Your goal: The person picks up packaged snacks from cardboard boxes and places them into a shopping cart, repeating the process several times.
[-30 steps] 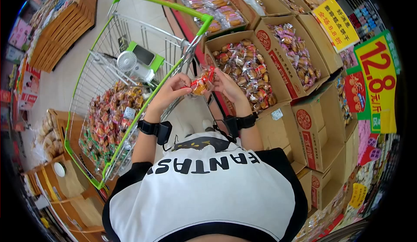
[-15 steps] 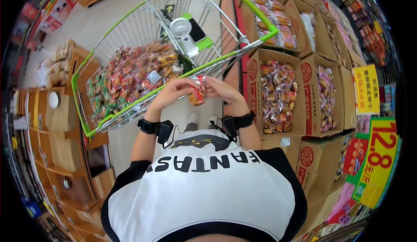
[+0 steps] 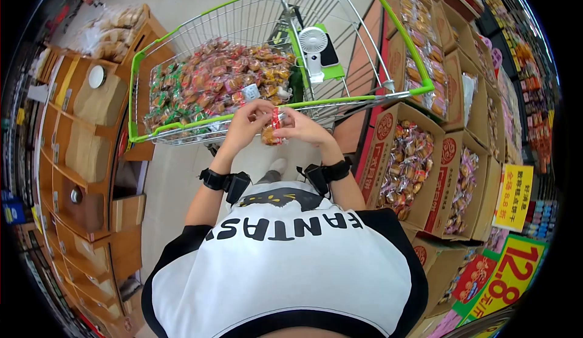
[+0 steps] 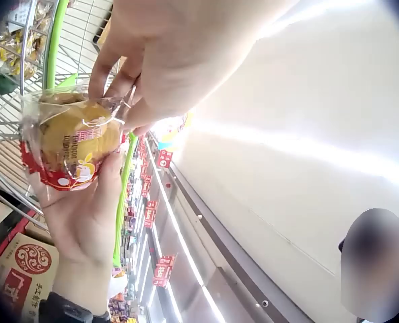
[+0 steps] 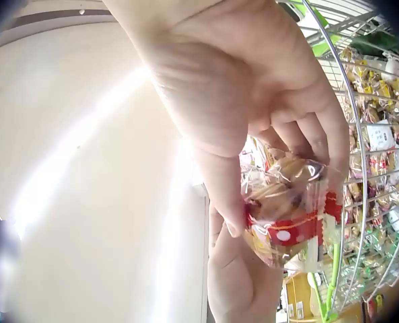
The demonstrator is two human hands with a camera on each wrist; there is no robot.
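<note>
Between both hands, in front of the shirt, is a small round pastry in a clear wrapper with red print [image 3: 271,133]. The left hand [image 3: 248,125] pinches the wrapper's one side, while the right hand [image 3: 305,128] holds the other side with thumb and fingers. In the left wrist view the yellow-brown pastry [image 4: 78,138] faces the camera, a red band along its lower edge. The right wrist view shows the wrapped pastry [image 5: 287,212] under the right hand's thumb and fingers, its red band with a white dot visible.
A green-rimmed cart [image 3: 200,122] beyond the hands holds many wrapped pastries [image 3: 218,74], a white fan [image 3: 313,40] and a phone [image 3: 328,51]. Cardboard boxes of wrapped goods [image 3: 405,162] stand at right. Wooden shelves [image 3: 91,186] line the left.
The head view has turned, so the cart lies farther right and straight beyond the hands, and the boxes have shifted right and down. Both hands keep hold of the pastry, now upright between them.
</note>
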